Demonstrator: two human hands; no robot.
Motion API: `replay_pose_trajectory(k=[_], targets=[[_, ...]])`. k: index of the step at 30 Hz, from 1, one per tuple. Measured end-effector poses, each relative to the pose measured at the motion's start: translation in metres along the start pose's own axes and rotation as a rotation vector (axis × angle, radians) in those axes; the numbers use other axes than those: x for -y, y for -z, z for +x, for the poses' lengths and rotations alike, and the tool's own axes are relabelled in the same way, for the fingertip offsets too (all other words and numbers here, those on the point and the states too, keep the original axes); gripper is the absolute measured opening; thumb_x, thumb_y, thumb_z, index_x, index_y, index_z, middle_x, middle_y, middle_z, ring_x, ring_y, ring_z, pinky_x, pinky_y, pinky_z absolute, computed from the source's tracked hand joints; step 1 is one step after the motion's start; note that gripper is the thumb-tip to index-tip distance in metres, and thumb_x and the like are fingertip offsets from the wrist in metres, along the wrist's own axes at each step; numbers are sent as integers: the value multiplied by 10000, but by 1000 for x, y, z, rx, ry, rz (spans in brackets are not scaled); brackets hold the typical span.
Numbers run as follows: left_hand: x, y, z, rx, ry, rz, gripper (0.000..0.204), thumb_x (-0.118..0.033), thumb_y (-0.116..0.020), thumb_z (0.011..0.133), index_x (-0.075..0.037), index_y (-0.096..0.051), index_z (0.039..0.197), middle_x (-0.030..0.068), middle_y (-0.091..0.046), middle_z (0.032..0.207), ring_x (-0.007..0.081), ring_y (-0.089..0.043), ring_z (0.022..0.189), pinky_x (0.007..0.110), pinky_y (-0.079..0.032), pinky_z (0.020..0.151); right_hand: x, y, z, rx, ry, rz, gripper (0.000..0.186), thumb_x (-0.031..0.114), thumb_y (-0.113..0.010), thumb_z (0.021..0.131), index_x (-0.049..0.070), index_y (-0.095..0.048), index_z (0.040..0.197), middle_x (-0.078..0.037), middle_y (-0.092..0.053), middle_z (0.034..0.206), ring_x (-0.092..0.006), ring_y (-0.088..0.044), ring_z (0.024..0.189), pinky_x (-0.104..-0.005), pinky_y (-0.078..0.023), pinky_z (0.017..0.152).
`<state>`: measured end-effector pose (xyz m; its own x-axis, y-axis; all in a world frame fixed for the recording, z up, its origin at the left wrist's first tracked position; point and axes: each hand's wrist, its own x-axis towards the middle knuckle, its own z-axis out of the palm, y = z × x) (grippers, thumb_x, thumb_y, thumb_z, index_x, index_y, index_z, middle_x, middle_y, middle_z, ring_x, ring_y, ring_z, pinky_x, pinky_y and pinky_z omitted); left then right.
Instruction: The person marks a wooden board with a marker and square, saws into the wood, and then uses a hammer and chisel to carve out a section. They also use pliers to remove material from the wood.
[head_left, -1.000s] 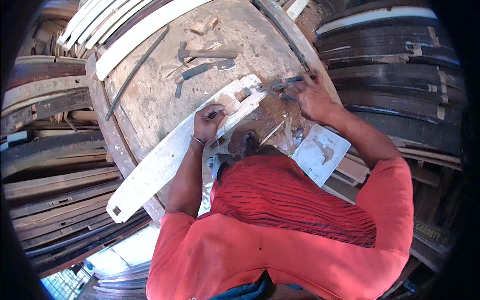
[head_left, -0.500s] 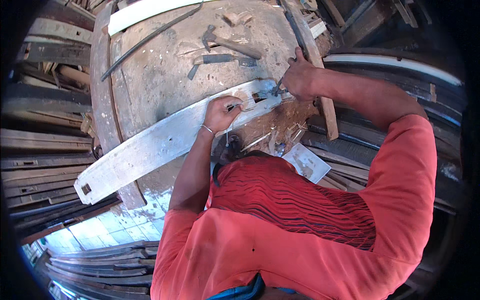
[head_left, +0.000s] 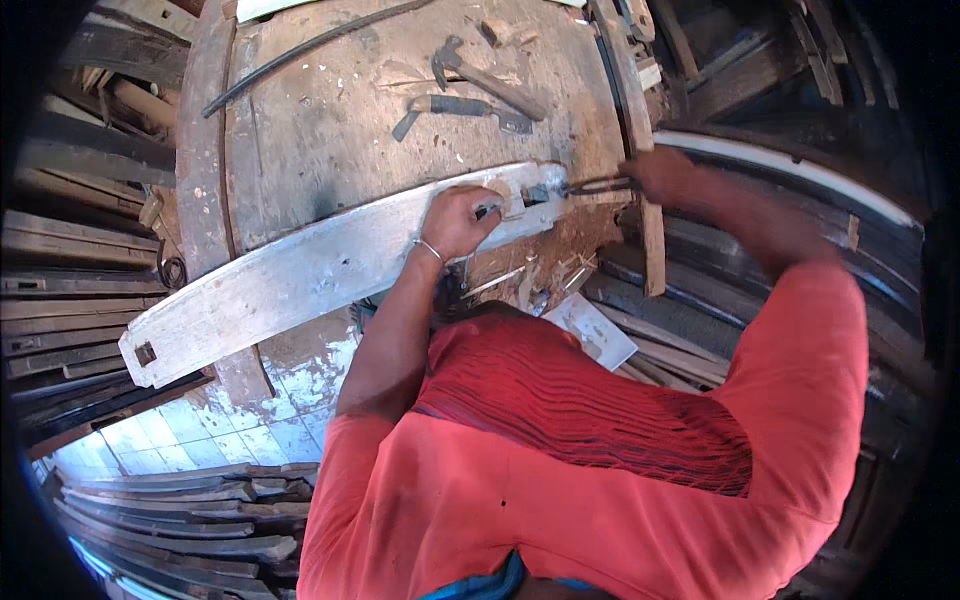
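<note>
Whitish wooden plank (head_left: 285, 280) under my left hand (head_left: 460, 222)

Its fingers curl; I cannot tell what they hold. Long and scuffed, with a squarish hole near each end, the plank lies along the desk's (head_left: 320, 160) near side. At its right end, my blurred right hand (head_left: 655, 175) grips a slim dark tool (head_left: 582, 188).

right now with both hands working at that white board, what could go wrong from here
The dark tool in the right hand might slip off the board's end and catch the left hand, which is close by on the same white board.

The board could also tip or slide: its left end juts past the table's side beam, and only the left hand visibly steadies it.
</note>
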<state>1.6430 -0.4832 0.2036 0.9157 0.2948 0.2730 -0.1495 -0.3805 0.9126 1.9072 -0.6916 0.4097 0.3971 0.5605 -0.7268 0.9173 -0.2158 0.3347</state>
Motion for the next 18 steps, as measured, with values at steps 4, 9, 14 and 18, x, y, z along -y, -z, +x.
replay_pose_trajectory(k=[4, 9, 14, 18], targets=[[1, 0, 1, 15, 4, 14, 191, -173, -759, 844, -48, -764, 988, 158, -753, 991, 351, -724, 912, 400, -566, 847, 19, -58, -37, -302, 54, 445, 446, 85, -721, 796, 101, -701, 1241, -205, -696, 973, -366, -689, 880, -469, -552, 801], [-7, 4, 3, 2, 47, -28, 176, -142, -762, 864, -32, -761, 1000, 162, -758, 1004, 318, -743, 902, 383, -577, 808, 58, -53, -68, 110, -253, 1763, 480, 138, -723, 847, 52, -667, 1316, -51, -697, 1065, -177, -623, 982, -344, -521, 885], [10, -10, 9, -26, 191, -150, 188, -120, -730, 921, -9, -754, 1072, 125, -773, 998, 187, -738, 880, 316, -571, 770, 63, -47, -78, -185, -174, 985, 510, 199, -738, 804, 148, -699, 1311, -115, -690, 1199, -292, -637, 1108, -506, -453, 1018], [19, -19, 25, -118, 390, -452, 202, -108, -746, 900, -17, -744, 1081, 86, -769, 907, 132, -717, 793, 287, -554, 704, 60, -22, -79, -194, -55, 191, 574, 149, -705, 786, 215, -660, 1354, -136, -553, 1457, -402, -408, 1435, -775, -193, 1137]])
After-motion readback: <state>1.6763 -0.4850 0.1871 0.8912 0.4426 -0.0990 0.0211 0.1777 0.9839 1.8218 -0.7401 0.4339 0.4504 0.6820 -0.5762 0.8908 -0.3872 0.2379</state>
